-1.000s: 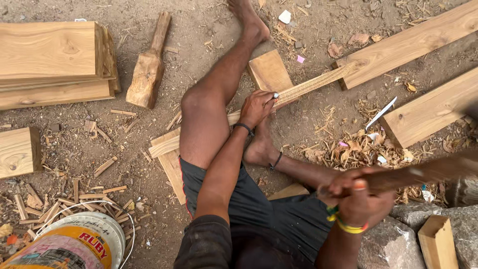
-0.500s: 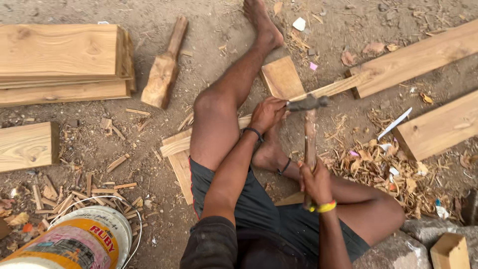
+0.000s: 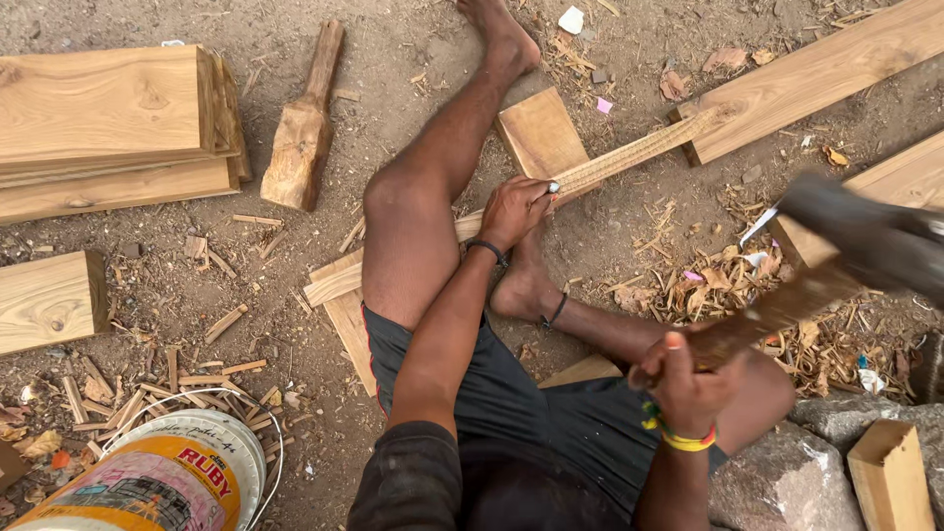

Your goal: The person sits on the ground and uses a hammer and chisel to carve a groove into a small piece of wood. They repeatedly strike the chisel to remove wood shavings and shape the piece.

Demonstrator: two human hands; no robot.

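Note:
I sit on the dirt with my legs spread around a long narrow wooden strip (image 3: 639,152) whose upper face is carved in a ribbed pattern. My left hand (image 3: 516,211) presses on the strip and grips a small metal chisel (image 3: 554,187), its tip touching the wood. My right hand (image 3: 688,379), with a yellow band at the wrist, is shut on the wooden handle of a hammer (image 3: 787,305). Its dark head (image 3: 870,241) is raised to the right and blurred. My right foot (image 3: 526,285) rests beside the strip.
A square board (image 3: 541,133) lies under the strip. A wooden mallet (image 3: 300,138), stacked planks (image 3: 108,118) and a block (image 3: 49,300) lie left. A paint bucket (image 3: 167,482) stands lower left. Planks (image 3: 816,74) lie upper right, with shavings (image 3: 728,280), a stone (image 3: 787,482) and a small block (image 3: 890,472).
Half a second ago the hammer was down by the chisel at my left hand. It has swung back up and out to the right. My left hand stays on the strip.

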